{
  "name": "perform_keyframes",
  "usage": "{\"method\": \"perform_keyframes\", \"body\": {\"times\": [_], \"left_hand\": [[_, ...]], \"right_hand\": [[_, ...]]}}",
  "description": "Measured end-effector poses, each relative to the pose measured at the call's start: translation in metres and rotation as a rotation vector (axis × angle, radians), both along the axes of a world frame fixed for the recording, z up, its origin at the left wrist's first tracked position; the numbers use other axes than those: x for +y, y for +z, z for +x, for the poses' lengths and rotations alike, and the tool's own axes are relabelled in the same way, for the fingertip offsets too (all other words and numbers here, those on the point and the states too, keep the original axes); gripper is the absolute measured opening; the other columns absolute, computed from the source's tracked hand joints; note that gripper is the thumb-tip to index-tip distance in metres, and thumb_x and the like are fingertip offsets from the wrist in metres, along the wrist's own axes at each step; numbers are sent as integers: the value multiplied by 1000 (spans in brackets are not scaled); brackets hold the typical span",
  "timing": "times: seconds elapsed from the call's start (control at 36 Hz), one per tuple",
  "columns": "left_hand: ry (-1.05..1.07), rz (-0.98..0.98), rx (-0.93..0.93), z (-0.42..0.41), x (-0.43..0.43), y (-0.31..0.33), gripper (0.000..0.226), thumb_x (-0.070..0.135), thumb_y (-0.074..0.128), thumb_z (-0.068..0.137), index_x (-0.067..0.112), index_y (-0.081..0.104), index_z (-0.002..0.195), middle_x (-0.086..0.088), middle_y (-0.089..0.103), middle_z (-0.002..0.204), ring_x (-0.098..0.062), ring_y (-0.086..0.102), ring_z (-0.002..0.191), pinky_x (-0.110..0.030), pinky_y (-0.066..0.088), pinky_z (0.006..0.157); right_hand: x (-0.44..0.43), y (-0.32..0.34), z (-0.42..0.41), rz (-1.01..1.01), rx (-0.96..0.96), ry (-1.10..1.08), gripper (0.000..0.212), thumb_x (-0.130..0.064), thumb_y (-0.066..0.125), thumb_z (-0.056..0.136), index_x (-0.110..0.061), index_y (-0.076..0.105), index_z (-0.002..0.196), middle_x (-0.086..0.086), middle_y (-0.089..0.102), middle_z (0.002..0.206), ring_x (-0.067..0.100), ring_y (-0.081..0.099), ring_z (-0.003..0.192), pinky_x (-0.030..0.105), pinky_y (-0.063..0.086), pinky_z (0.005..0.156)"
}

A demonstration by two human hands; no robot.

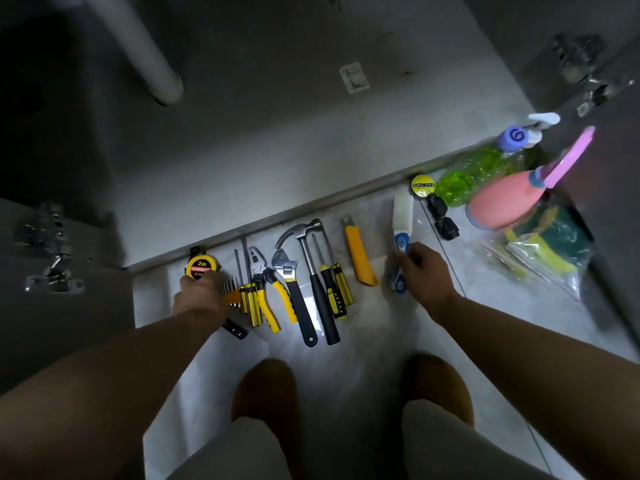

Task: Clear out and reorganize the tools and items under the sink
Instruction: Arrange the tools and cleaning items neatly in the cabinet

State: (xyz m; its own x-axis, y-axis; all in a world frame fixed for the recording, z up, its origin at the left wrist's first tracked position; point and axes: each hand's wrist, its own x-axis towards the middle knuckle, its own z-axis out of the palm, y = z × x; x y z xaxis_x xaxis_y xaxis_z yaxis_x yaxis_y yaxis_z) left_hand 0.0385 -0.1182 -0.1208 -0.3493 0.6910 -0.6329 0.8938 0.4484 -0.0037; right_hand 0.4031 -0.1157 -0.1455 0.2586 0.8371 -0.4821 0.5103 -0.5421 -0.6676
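Tools (323, 306) lie in a neat row on the floor just outside the cabinet (277, 150), handles toward the person. The tape measure (201, 266) is at the left end, followed by pliers (258, 268), wrench (287, 271), hammer (308, 251), knife (360, 261) and brush (403, 211). Bottles (478, 171) and a bag (543, 247) cluster further right, by the open door.

The left hand (199, 301) sits over the tape measure. Its fingers look curled round the case, though the back of the hand hides most of them. The right hand (427, 277) grips the brush by its blue handle, bristles pointing at the cabinet.

Everything in view lies outside the cabinet, so putting back looks not yet begun. The two end items seem to be the first to go in.

To do this well:
- Lift each item straight up before carrying it forward. The tape measure sits just beside the screwdriver shafts, and a sideways drag would knock the row askew.
- Set the tape measure deep on the left, clear of the pipe (149, 60).
- Put the brush on the right, where the bottles can join it, so tools and cleaning things keep separate sides.
- Lay heavy pieces like the hammer flat and low.
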Motion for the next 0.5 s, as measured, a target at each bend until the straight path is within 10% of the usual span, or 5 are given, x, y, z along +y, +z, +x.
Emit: {"method": "perform_keyframes", "body": {"times": [0.14, 0.28, 0.5], "left_hand": [[-14, -21, 13, 1, 8, 6, 36, 17, 66, 88, 16, 65, 124, -21, 55, 121, -40, 59, 108, -43, 53, 95], [26, 110, -74, 23, 21, 20, 32, 40, 55, 98, 11, 66, 109, -17, 65, 112, -37, 61, 105, -40, 53, 90], [365, -24, -800, 95, 28, 35, 26, 16, 53, 94, 19, 78, 87, -3, 70, 96, -21, 59, 85, -26, 46, 61]], "right_hand": [[4, 9, 1, -72, 109, -78, 25, -29, 53, 101, -7, 64, 107, 15, 67, 100, 30, 66, 94, 48, 55, 89], [-1, 13, 7, -48, 109, -135, 26, -23, 49, 103, -1, 61, 102, 10, 62, 84, 17, 57, 70, 30, 48, 62], [-4, 10, 45, -59, 168, -254, 21, -24, 49, 103, -13, 66, 103, 8, 64, 79, 18, 56, 64, 27, 45, 57]]}}
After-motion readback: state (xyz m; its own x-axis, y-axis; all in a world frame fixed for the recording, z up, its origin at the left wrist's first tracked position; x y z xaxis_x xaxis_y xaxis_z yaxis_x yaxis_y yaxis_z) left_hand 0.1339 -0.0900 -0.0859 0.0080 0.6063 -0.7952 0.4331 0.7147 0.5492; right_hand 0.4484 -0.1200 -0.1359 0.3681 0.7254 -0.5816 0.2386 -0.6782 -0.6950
